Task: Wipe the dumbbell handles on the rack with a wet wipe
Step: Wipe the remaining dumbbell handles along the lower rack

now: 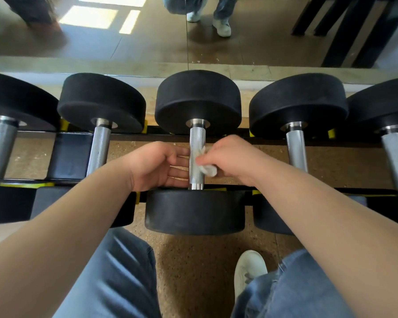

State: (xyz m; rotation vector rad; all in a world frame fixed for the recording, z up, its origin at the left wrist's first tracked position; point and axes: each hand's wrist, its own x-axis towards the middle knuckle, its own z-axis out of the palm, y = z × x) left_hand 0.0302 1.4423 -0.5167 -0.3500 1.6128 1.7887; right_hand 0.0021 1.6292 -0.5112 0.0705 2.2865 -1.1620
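The right hand (228,157) has its fingers curled tight, pinching a crumpled white wet wipe (209,170) and pressing it against the right side of the middle dumbbell handle (197,143), low on the bar and near its front end; the wipe is bunched into a soft, wrinkled wad, partly hidden under the fingertips; the left hand (155,167) comes in from the other side with its fingers (180,173) nearly straight and slightly spread, holding nothing, reaching to the left side of the same handle; their tips pass out of sight behind the bar, so whether they hook beneath it cannot be told; the handle is a bright steel cylinder with fine knurling along its length and smooth polished collars at both ends; it joins two thick, round, matte black rubber heads, the far one (198,99) drum-shaped and the near one (194,212) seen edge-on; the dumbbell lies across the black metal rack (67,154), which carries yellow pads at the cradles; similar dumbbells sit on either side of it, well apart, one to the left (99,150) and one to the right (296,150); below lies a speckled brown floor (205,271), with blue denim knees and a white shoe (248,269).
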